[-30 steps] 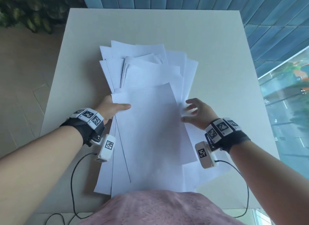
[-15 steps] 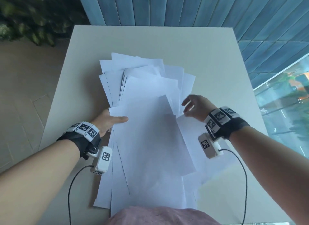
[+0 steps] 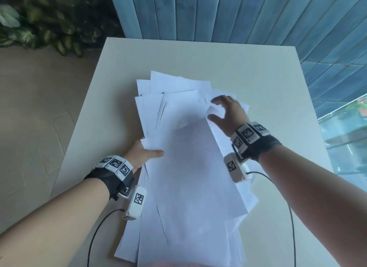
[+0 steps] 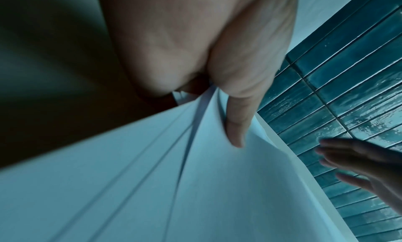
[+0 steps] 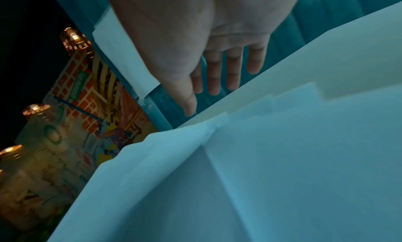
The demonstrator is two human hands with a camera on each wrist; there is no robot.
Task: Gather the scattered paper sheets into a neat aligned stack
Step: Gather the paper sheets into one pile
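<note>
The paper sheets (image 3: 186, 167) are plain white, unprinted, tinted pale blue in both wrist views. The table (image 3: 258, 72) is off-white to cream. The wall (image 3: 238, 14) behind it is clad in narrow teal-blue glossy tiles. The floor (image 3: 35, 111) is beige tile. The plant (image 3: 49, 18) is dark green with pale variegated leaves. Each wrist carries a black band (image 3: 262, 147) with white blocks bearing black-and-white square-code markers. The cables (image 3: 95, 233) are black. In the right wrist view, a mural (image 5: 95, 97) shows orange brick pattern, yellow and green.
</note>
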